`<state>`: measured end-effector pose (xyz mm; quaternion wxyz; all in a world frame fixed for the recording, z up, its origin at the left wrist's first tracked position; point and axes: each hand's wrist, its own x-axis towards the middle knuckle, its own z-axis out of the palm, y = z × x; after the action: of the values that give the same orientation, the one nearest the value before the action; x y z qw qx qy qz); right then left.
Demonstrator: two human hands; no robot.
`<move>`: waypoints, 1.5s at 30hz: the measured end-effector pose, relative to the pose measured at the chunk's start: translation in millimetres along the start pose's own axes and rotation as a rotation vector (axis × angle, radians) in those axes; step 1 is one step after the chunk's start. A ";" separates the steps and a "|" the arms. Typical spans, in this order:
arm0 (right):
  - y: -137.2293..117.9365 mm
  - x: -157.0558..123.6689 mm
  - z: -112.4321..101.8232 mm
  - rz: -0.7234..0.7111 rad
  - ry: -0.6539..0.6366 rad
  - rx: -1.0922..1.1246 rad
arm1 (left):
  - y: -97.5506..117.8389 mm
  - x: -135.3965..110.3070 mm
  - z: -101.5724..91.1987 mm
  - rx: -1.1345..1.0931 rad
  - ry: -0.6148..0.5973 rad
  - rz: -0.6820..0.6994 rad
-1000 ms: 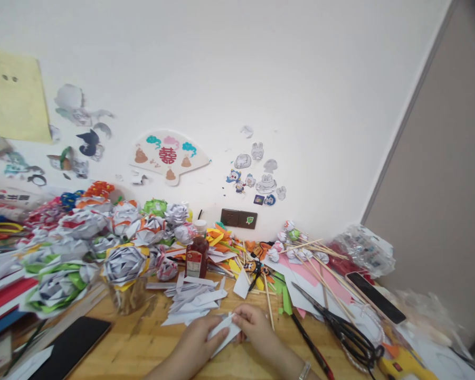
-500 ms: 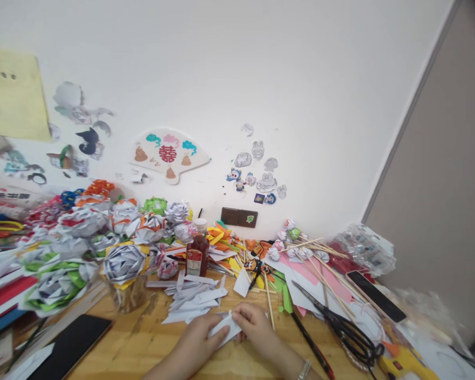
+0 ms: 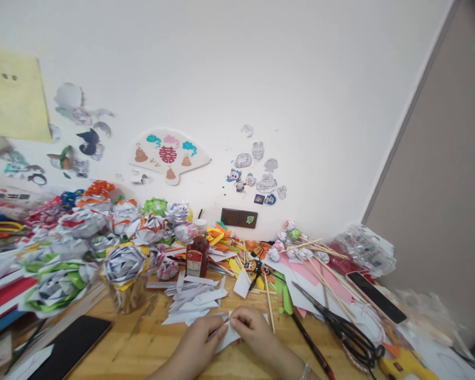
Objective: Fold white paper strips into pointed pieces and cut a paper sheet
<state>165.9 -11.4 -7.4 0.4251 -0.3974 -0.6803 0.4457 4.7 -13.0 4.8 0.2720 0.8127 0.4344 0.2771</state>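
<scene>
Near the table's front edge, a small folded piece of white paper (image 3: 228, 339) is held between both hands. My left hand (image 3: 198, 340) grips its left side, thumb on top. My right hand (image 3: 253, 330) pinches the upper right part with thumb and fingers together, hiding some of the paper. Just beyond the hands lies a heap of folded white paper strips (image 3: 196, 301). Behind that heap stands a bottle of dark red liquid (image 3: 196, 256) with a white cap. A thin wooden stick (image 3: 269, 303) lies right behind my right hand.
Left are many folded paper flowers (image 3: 79, 221), one in a clear cup (image 3: 126, 295), and a black phone (image 3: 73, 345). Right are black scissors (image 3: 342, 330), a black pen (image 3: 312, 343), another phone (image 3: 376, 296), a yellow tool (image 3: 406, 364) and sticks with paper balls (image 3: 295, 237).
My right fingers have shifted slightly left and down over the paper, closer to my left thumb. The paper now shows at a steeper angle, more covered by the fingers.
</scene>
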 end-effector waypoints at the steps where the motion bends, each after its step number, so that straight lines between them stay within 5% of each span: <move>1: -1.0 -0.3 -0.1 -0.025 0.009 -0.036 | 0.2 -0.1 -0.3 -0.005 -0.002 0.002; 14: -5.6 -1.5 -0.2 -0.102 0.040 -0.264 | 0.0 0.6 1.6 -0.090 -0.006 -0.038; 28: 6.9 9.0 -9.5 0.085 0.218 0.083 | -8.0 8.7 -5.1 -0.461 0.052 -0.263; 45: -0.8 7.2 -9.0 0.011 0.157 0.300 | -20.9 15.9 -6.2 -0.630 0.124 -0.334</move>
<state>171.8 -2.6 -2.9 0.5291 -0.3668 -0.5684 0.5122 -3.6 11.8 -1.7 0.5239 0.5885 0.4700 0.3979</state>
